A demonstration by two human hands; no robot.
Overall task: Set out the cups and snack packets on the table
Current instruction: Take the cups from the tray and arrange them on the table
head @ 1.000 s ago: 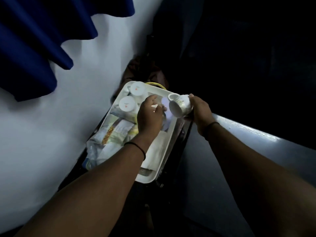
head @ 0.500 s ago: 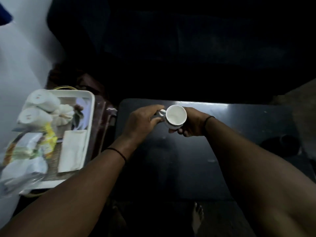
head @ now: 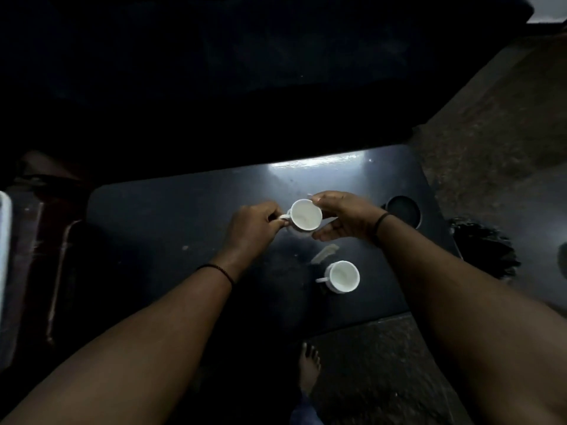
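Note:
Both of my hands hold one white cup (head: 305, 215), upright and mouth up, over the middle of the dark table (head: 171, 228). My left hand (head: 253, 228) pinches its handle on the left side. My right hand (head: 340, 217) cups its rim and wall from the right. Whether the cup touches the tabletop I cannot tell. A second white cup (head: 342, 276) stands upright on the table nearer to me, handle pointing left, with no hand on it. Only a sliver of the white tray (head: 3, 271) shows at the far left edge; the snack packets are out of view.
A round recess (head: 402, 211) is sunk into the table's right end. A pale smear (head: 324, 253) lies between the two cups. A dark chair or stand (head: 46, 256) stands left of the table. My bare foot (head: 310, 368) rests on the floor below the table's near edge.
The view has swung right, away from the tray. The cup, lifted off the tray by my right hand, now sits upright between both hands over the table; a second cup has come into view.

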